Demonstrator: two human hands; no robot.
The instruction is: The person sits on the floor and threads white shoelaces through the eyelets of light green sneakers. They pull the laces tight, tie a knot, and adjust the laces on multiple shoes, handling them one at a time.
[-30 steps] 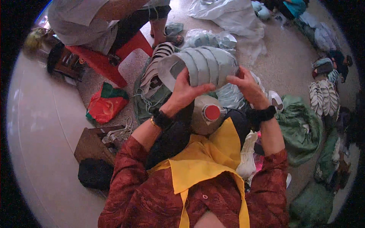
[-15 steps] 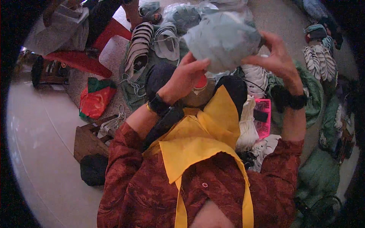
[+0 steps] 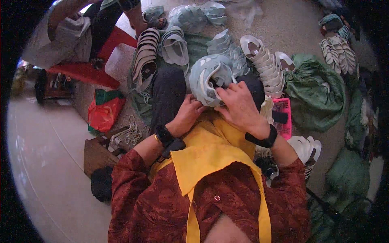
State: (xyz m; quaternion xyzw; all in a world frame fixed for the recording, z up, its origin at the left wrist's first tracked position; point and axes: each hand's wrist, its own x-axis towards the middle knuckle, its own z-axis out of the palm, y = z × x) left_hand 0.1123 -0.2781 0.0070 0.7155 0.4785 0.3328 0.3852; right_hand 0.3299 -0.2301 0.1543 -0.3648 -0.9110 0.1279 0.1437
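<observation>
interior: ground and furnishings

we list one speckled grey-brown floor (image 3: 283,28), reaching from the middle to the upper right. at left we enter one smooth pale surface (image 3: 52,170), with thin lines and soft glare. furniture: one red seat (image 3: 83,75), upper left; one low brown wooden piece (image 3: 96,158), left; one dark wooden piece (image 3: 57,86), shadowed. light: one bright patch (image 3: 86,8), upper left; right side dimmer.

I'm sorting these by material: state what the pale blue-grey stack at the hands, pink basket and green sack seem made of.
Pale blue-grey stack: probably matte fabric or synthetic leather, unclear which; its thin layers curve.
Pink basket: likely plastic, smooth-looking, given its even bright colour and latticed body.
Green sack: perhaps woven plastic, faintly shiny, from its crisp creases; cloth is possible.
</observation>
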